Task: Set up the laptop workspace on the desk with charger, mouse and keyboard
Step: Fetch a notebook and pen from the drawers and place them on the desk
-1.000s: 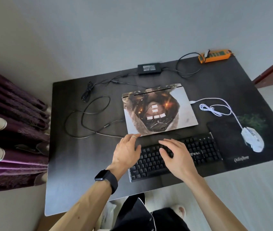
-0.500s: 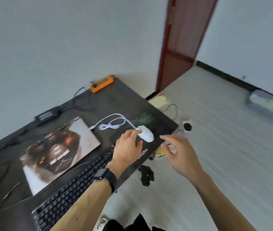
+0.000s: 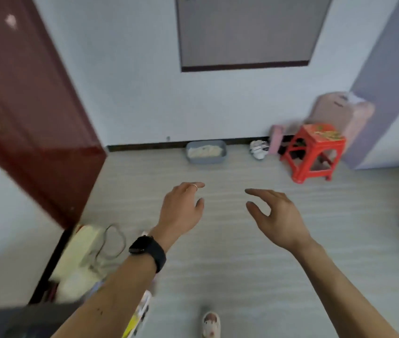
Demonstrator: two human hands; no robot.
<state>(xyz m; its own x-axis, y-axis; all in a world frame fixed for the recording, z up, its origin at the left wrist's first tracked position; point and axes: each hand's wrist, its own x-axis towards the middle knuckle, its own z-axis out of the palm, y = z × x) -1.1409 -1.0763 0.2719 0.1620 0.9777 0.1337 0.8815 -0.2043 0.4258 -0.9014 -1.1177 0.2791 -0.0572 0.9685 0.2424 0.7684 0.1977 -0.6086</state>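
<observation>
Since half a second ago the view has swung right, away from the workspace. Laptop, keyboard and mouse, which filled the earlier picture, are all out of sight. Only a blurred dark strip at bottom left, probably a corner of the tabletop (image 3: 23, 318), remains. Both hands hang in the air above the pale floor (image 3: 230, 264), holding nothing. The left hand (image 3: 181, 206) has a black watch (image 3: 148, 251) at the wrist and a thin ring (image 3: 193, 186) on one finger, and its fingers are loosely spread and gently curved. The right hand (image 3: 276, 215), near it but apart, also has relaxed, fanned fingers with the thumb held out. Beside the tabletop's edge, a cream box (image 3: 79, 254) and a loop of grey cable (image 3: 110, 242) lie on the floor. A dark red door (image 3: 30, 118) stands at left. By the far wall are a grey tray (image 3: 205, 152), a red stool (image 3: 315, 152) and a pink suitcase (image 3: 342, 113). One slipper (image 3: 211, 324) shows at bottom centre. The setup looks largely done, though the charger cannot be checked from here. The likely risk is turning with eyes off the desk: a foot could catch the floor cable, or an arm swinging back could knock things unseen.
</observation>
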